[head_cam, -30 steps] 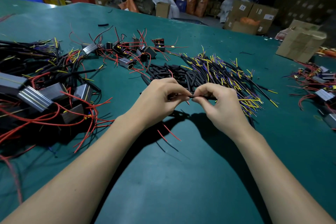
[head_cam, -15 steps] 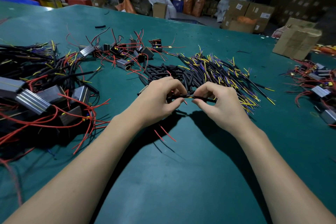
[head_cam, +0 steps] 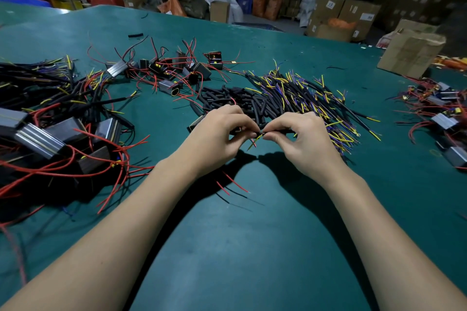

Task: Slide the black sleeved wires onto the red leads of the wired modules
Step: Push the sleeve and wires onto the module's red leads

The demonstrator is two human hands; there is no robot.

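At the left edge of the green table lies a heap of gray boxes with long red wires curling out of them. Near the middle of the table, the left hand has its fingers curled and pinches a red wire from a small box tucked under it. Right beside it, the right hand pinches a black covered wire with finger and thumb. The two wire ends meet between the fingertips, and little yellow and red tips poke out below. Behind the hands sit short black tubes and a pile of black wires with yellow ends. More boxes lie at the right edge. The red wire is thin and bendy, so it could fold or miss the tiny hole if pushed crooked. A loose pinch could let the black wire slip away.
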